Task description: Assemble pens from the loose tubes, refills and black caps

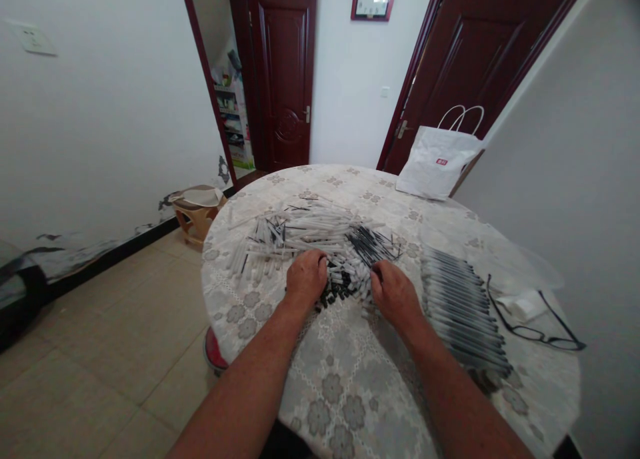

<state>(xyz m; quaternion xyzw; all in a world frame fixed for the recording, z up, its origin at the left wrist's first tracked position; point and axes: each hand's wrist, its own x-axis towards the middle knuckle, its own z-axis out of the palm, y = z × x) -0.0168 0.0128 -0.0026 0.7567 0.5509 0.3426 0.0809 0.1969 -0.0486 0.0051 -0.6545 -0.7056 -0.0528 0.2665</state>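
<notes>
My left hand (306,276) is closed in a pinch at the near edge of a heap of white pen barrels (320,224). Whatever its fingertips hold is too small or hidden to make out. My right hand (395,293) is also closed, thumb against fingers, just below a bundle of thin black pen refills (367,244); what it pinches cannot be made out. Between the two hands lie small black pen parts (339,285) mixed with short white pieces. Right of my right hand, a row of pens (463,305) lies side by side, seemingly on clear plastic.
The round table wears a flowered cloth (333,405). Black-framed glasses (530,332) and white paper (523,305) lie at the right. A white paper bag (440,162) stands at the far right edge. A small stool (196,212) stands on the floor at the left.
</notes>
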